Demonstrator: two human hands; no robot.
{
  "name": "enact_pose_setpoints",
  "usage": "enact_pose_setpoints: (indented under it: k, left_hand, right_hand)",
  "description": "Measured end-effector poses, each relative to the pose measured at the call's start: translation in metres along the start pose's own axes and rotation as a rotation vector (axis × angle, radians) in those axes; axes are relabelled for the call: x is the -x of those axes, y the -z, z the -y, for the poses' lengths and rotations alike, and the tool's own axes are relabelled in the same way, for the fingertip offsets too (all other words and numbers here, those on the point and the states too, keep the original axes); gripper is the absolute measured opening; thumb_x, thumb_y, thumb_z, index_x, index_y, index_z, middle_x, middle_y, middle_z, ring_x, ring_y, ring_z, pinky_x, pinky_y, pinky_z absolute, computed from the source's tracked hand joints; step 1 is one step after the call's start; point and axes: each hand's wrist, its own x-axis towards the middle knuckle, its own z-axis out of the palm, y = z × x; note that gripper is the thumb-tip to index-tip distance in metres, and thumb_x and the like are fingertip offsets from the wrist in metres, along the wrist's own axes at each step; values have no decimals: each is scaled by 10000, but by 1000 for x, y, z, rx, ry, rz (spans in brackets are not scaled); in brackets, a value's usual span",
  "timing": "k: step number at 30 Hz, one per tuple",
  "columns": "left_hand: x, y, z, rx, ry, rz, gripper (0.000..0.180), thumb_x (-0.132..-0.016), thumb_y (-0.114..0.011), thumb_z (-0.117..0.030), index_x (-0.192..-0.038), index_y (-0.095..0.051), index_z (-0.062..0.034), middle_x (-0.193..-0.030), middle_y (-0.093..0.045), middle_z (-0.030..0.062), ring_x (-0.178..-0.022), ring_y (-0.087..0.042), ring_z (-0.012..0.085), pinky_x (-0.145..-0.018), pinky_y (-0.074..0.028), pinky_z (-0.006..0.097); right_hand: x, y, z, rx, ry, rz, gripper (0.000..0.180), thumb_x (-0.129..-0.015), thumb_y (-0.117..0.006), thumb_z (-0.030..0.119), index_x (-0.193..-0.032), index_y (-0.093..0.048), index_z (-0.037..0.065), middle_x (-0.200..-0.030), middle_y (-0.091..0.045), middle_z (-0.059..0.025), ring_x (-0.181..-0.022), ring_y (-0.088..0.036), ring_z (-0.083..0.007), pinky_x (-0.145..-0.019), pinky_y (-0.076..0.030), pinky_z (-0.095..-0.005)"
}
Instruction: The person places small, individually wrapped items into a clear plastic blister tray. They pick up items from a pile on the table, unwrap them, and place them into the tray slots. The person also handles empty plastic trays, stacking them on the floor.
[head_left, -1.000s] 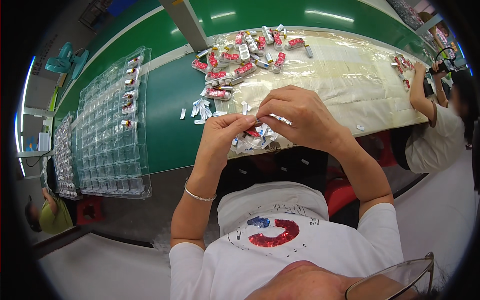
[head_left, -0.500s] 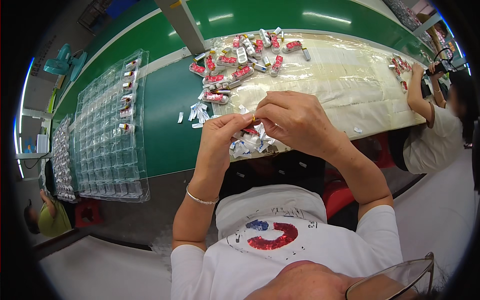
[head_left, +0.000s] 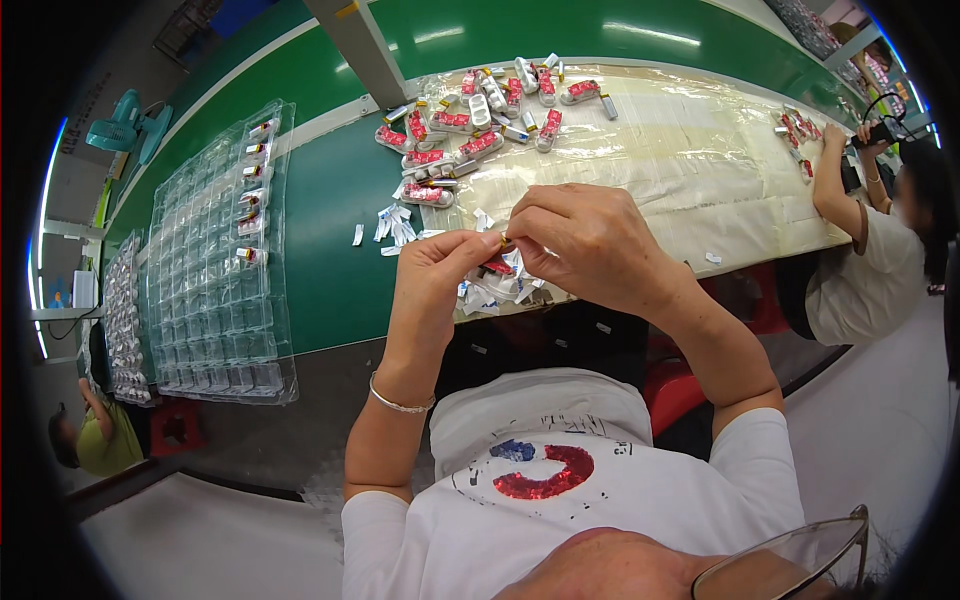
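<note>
We see both hands raised together over the near edge of the bench: the left hand (head_left: 437, 272) and the right hand (head_left: 588, 243) meet at their fingertips, pinching one small part (head_left: 503, 245) between them, a tiny piece with a yellowish tip and some red below it; it is too small for us to tell more. Both grips are narrow, thumb and forefinger closed on that part, the right hand curled over it from above and the left coming up from beneath. A thin bracelet (head_left: 400, 404) sits on the left wrist. Just under the hands lies a heap of scraps (head_left: 497, 290), clear and white, on the plastic sheet (head_left: 690, 160) that covers the pale bench top. Farther off on that sheet we see a pile of red-and-silver pieces (head_left: 470, 110) scattered near a slanted post (head_left: 362, 50). A few white slips (head_left: 392, 225) lie on the green belt (head_left: 330, 200) to the left of the hands. Beyond them, well apart, a clear blister tray (head_left: 215, 260) with many pockets holds a short column of parts near its far end. At the right edge another person (head_left: 860, 270) in a white shirt works at the same bench
</note>
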Motion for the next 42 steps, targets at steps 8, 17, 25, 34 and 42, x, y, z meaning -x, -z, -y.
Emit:
enact_pose_setpoints:
  k: [8,17,25,34,42]
  left_hand:
    - [3,2,7,8,-44,65,215,-889,-658,-151,-934,-719,50,-795,-707,101,-718,-649,112,-686,-478,236]
    - [4,1,20,99,-122,125,233,-924,-611,-148,-989,-690,61,-804,-693,120,-720,-661,150,-703,-514,267]
    - [5,-10,24,529,39,147,449,-927,-632,-190,-1309,-485,-7,-913,-644,71,-735,-626,134,-694,-548,262]
    - [17,-20,21,240,-150,-52,460,-889,-631,-14,-1329,-499,9,-1122,-644,119,-960,-663,167,-810,-546,253]
    - [19,-13,25,118,-354,-94,316,-938,-624,-48,-1236,-564,38,-1159,-657,141,-1016,-640,149,-877,-520,273]
  right_hand:
    - [10,0,-18,-601,-373,-164,80,-802,-618,-10,-876,-631,19,-823,-658,-78,-745,-667,-168,-693,-528,-272]
    - [40,-10,-19,-794,-564,-83,232,-896,-656,99,-1119,-689,48,-1053,-653,-56,-978,-611,-126,-885,-486,-290]
    - [34,-31,-1,-1335,-655,-297,258,-926,-664,109,-1138,-611,-29,-1075,-672,-102,-951,-641,-137,-862,-514,-286]
    - [31,-25,2,-1289,-627,-312,272,-941,-634,74,-1172,-559,-47,-1080,-669,-133,-971,-662,-155,-872,-527,-271]
    - [24,-5,12,-1049,-609,-116,299,-915,-649,31,-1201,-603,-41,-1037,-668,-96,-978,-650,-144,-888,-520,-266]
